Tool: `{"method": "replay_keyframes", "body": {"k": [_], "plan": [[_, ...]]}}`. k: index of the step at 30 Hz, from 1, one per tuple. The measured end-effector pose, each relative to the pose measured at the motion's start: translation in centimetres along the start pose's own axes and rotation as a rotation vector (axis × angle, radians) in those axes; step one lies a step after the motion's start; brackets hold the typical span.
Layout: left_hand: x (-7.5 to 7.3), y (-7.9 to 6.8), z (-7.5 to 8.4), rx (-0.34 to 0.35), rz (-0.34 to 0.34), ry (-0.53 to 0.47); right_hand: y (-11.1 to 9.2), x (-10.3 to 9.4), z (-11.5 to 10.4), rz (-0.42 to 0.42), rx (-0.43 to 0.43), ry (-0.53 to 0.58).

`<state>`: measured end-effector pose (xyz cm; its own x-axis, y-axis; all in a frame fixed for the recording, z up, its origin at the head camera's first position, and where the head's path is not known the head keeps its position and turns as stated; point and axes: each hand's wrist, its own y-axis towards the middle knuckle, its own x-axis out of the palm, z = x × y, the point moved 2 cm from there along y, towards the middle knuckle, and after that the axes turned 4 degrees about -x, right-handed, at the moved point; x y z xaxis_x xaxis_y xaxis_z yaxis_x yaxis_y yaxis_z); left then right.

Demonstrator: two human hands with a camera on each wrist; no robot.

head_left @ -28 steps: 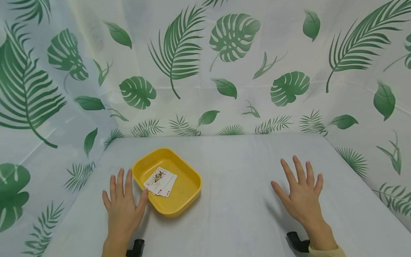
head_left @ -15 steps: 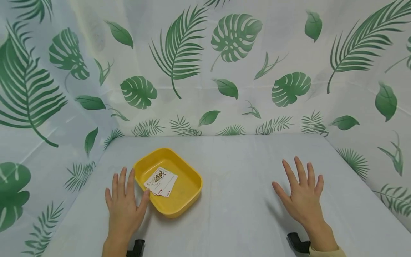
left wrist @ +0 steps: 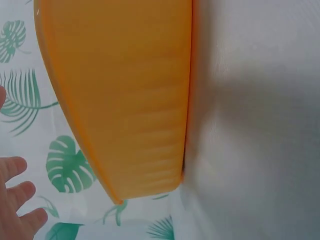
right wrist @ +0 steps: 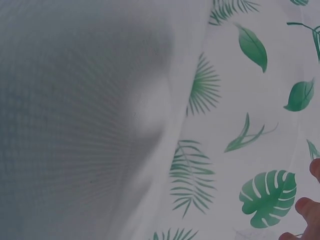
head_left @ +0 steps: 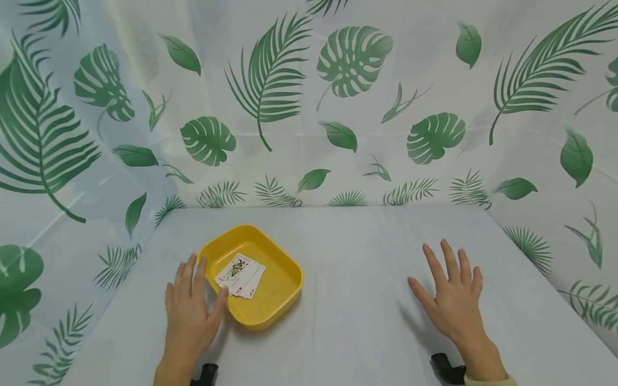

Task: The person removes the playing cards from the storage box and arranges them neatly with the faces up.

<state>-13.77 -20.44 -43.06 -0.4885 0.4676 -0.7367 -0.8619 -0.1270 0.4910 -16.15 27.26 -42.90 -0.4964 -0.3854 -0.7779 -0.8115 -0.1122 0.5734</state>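
Observation:
In the head view a yellow plastic tray sits on the left half of the table. A few fanned playing cards lie in it, a joker on top and red marks on the corners below. My left hand is at the tray's left side, fingers extended, its thumb tip overlapping the near-left rim; whether it touches cannot be told. The left wrist view shows the tray's outer wall and several fingertips. Far to the right, my right hand hovers over the table with fingers spread, holding nothing.
A white cloth covers the table. Behind it and at both sides hang white curtains printed with green leaves. Black wrist mounts show below each hand.
My left hand has shifted slightly right, closer to the tray's rim. My right hand stays nearly still. The head view has tilted a little; tray and cards have not moved on the table.

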Motion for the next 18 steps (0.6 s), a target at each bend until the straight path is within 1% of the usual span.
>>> {"method": "replay_keyframes", "body": {"k": [2, 5, 8, 11, 15, 18], "plan": [[0.2, -0.1, 0.0, 0.007, -0.002, -0.020, -0.1, 0.2, -0.1, 0.002, -0.005, 0.010], [0.6, -0.2, 0.0, 0.023, 0.014, -0.069, -0.2, 0.5, -0.3, 0.009, -0.016, 0.035], [1.1, -0.2, 0.0, 0.013, 0.018, -0.129, -0.1, 0.6, -0.5, 0.020, -0.030, 0.070], [1.7, -0.1, -0.1, -0.038, -0.013, -0.199, 0.2, 0.7, -0.9, 0.026, -0.042, 0.098], [2.2, 0.2, -0.4, -0.118, -0.070, -0.253, 0.7, 0.8, -1.5, 0.013, -0.069, 0.111], [2.3, 0.5, -0.6, -0.147, -0.082, -0.277, 1.5, 0.9, -2.2, 0.000, -0.105, 0.113]]}}
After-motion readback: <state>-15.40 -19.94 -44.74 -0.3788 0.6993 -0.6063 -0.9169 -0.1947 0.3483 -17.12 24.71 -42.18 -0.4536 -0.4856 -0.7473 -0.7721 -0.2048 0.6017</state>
